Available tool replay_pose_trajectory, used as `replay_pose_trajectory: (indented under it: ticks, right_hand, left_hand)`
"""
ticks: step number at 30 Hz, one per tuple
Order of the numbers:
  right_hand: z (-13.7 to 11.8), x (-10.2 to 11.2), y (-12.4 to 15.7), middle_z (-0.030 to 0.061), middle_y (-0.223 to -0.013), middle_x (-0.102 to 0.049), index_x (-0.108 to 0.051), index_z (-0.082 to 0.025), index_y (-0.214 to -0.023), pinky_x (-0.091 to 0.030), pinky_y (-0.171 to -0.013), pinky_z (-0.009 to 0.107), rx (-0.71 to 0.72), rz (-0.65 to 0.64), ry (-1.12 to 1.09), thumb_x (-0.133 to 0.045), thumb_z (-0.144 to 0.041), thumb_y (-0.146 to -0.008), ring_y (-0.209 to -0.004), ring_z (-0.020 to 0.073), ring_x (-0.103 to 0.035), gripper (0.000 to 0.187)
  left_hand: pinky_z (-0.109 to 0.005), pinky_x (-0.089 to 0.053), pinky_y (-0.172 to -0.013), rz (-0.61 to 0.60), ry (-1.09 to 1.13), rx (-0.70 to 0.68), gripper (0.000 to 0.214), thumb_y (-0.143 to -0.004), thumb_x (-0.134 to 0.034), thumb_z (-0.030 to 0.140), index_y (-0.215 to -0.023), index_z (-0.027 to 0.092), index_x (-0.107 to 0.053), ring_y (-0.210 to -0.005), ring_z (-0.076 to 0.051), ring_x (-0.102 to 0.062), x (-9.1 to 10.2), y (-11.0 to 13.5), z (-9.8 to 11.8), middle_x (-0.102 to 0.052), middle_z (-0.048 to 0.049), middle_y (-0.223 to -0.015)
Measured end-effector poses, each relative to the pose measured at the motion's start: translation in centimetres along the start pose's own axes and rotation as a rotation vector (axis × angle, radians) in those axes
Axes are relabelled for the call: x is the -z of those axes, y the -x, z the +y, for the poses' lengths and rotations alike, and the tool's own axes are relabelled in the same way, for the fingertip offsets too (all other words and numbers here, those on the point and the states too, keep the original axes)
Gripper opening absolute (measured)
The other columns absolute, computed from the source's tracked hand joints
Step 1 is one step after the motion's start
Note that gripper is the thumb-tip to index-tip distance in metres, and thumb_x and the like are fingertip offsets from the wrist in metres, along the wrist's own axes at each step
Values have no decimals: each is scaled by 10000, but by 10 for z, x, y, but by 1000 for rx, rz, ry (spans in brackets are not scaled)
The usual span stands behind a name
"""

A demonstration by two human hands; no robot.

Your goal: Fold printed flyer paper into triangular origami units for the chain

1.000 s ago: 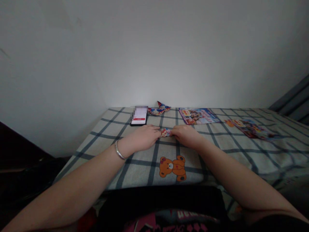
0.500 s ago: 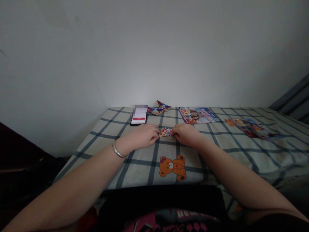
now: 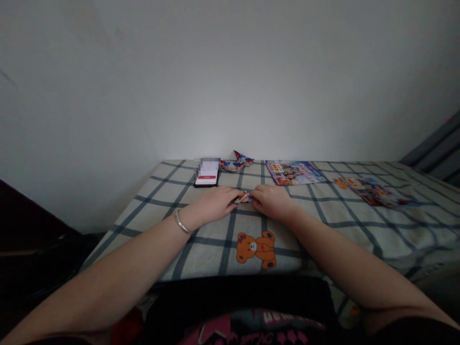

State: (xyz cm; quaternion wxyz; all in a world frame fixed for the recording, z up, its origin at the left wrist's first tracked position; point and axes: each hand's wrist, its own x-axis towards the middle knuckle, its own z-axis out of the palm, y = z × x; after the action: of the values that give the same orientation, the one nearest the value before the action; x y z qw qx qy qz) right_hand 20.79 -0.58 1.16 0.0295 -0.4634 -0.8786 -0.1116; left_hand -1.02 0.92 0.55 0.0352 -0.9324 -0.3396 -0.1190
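Observation:
Between my two hands is a small piece of folded printed paper [image 3: 243, 197] in red, yellow and blue, just over the checked cloth [image 3: 212, 251]. My left hand [image 3: 218, 203] is closed on its left end, the fingertips pinching it. On its right end, the fingers of my right hand [image 3: 272, 201] are closed too. Only the middle of the paper shows; my fingers cover both ends. Behind my hands lies a folded paper shape [image 3: 237, 163] with pointed tips, in similar print.
A phone [image 3: 207, 172] with a lit screen lies beyond my left hand. Two colourful printed sheets, a nearer-centre flyer [image 3: 296, 172] and a right-hand flyer [image 3: 377, 192], lie to the right. The wall [image 3: 230, 86] stands behind the cloth-covered surface.
My hands have come closer together, and less of the folded paper shows between them. The phone, the flyers and the pointed paper shape stay where they were.

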Motion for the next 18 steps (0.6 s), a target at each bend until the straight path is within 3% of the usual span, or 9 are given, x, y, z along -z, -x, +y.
replay_pose_trajectory:
  ticks: [7, 15, 18]
  right_hand:
    - [-6, -1, -2, 117, -1033, -702, -673, -178, -1054, -435, -699, 269, -89, 21, 8, -445, -274, -919, -940, 227, -646, 282]
    - [-8, -1, -4, 50, -1065, -729, -683, -231, -1100, -443, -718, 249, -213, 94, -203, -479, -284, -888, -939, 194, -663, 299]
    - [-11, -2, -6, 37, -1036, -738, -692, -244, -1086, -447, -714, 248, -226, 94, -268, -499, -306, -877, -914, 192, -671, 291]
  left_hand:
    - [-341, -497, -905, 99, 187, 93, 231, -876, -556, 172, -1103, 179, -602, -1028, -204, -627, -13, -3, -1, -671, -74, -1093]
    - [-341, -533, -871, 294, 613, 241, 283, -842, -572, 147, -1124, 164, -584, -940, -173, -652, -29, -13, -2, -667, -75, -1072]
    - [-340, -542, -813, 329, 578, 294, 206, -859, -572, 183, -1058, 162, -623, -873, -178, -649, -31, -16, -2, -664, -68, -995]
